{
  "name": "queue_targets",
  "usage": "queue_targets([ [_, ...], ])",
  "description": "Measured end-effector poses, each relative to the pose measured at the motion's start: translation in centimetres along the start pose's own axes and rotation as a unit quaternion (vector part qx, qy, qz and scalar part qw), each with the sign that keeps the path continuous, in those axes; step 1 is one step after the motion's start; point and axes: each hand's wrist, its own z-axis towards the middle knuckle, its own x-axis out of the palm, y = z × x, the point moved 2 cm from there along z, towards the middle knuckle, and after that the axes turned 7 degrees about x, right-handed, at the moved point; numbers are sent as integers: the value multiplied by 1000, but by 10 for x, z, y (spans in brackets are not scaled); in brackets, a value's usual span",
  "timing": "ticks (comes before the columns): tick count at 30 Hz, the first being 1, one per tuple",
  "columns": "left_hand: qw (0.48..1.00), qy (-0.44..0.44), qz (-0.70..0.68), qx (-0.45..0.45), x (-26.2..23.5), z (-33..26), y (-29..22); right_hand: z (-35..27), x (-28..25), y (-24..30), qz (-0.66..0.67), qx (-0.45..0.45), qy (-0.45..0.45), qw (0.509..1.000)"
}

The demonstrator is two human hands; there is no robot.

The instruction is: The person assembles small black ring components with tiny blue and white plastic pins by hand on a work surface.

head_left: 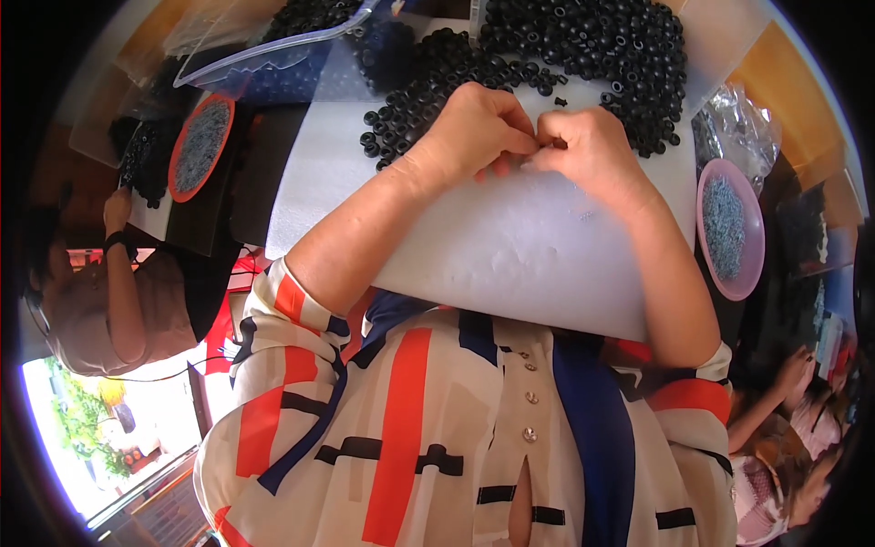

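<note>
Right now your left hand (478, 128) and right hand (588, 146) pinch together some tiny part, too small to identify, over the white foam sheet (510, 246), beside small black rubber rings (583, 41).

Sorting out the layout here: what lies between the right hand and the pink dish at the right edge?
In the head view, only bare white foam sheet lies between the right hand and the pink dish of small grey parts.

A warm orange-brown wooden tabletop (782, 66) shows at the upper corners of the view. At the lower left, a bright window or doorway (77, 433) with a dark frame lets in strong daylight, and green foliage (80, 412) stands outside it. The right side of the room lies in dim shadow.
</note>
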Motion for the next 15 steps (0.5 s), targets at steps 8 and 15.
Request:
queue_targets([
  [8, 999, 32, 9, -21, -2, 5, -3, -2, -1, 0, -82, -52, -15, 995],
  [15, 999, 2, 46, -21, 4, 5, -1, -3, -6, -8, -76, -73, -39, 994],
])
